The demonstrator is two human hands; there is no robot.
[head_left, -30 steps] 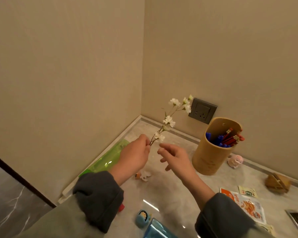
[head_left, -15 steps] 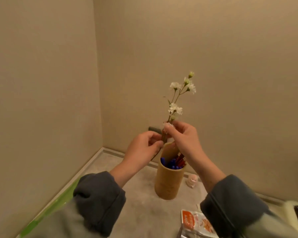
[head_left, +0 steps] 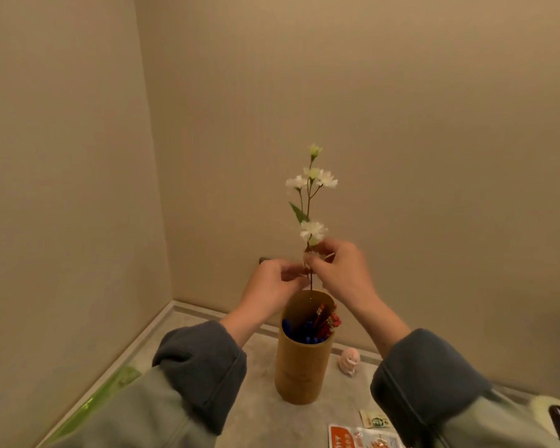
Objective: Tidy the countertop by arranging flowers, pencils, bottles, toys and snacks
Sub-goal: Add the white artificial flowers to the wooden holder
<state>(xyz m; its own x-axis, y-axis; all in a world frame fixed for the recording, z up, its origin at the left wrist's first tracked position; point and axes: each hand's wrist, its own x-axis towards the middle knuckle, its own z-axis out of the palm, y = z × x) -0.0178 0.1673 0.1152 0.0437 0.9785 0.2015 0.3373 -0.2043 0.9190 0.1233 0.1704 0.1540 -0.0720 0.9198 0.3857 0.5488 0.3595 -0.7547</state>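
A sprig of white flowers (head_left: 311, 202) stands upright, its thin stem reaching down to the mouth of a bamboo holder (head_left: 301, 373). My left hand (head_left: 272, 287) pinches the stem just above the holder's rim. My right hand (head_left: 340, 273) pinches the same stem a little higher, at a low blossom. Inside the holder stand blue and red pencils (head_left: 314, 324). The stem's lower end is hidden behind my fingers and the rim.
A small pink toy (head_left: 349, 360) sits right of the holder by the wall. Snack packets (head_left: 366, 436) lie at the bottom right. A green object (head_left: 110, 388) lies along the left wall. The grey countertop (head_left: 259, 412) ends in the corner behind.
The sprig has turned upright and come over the bamboo holder. Both hands kept hold of the stem, and the view has closed in on the holder.
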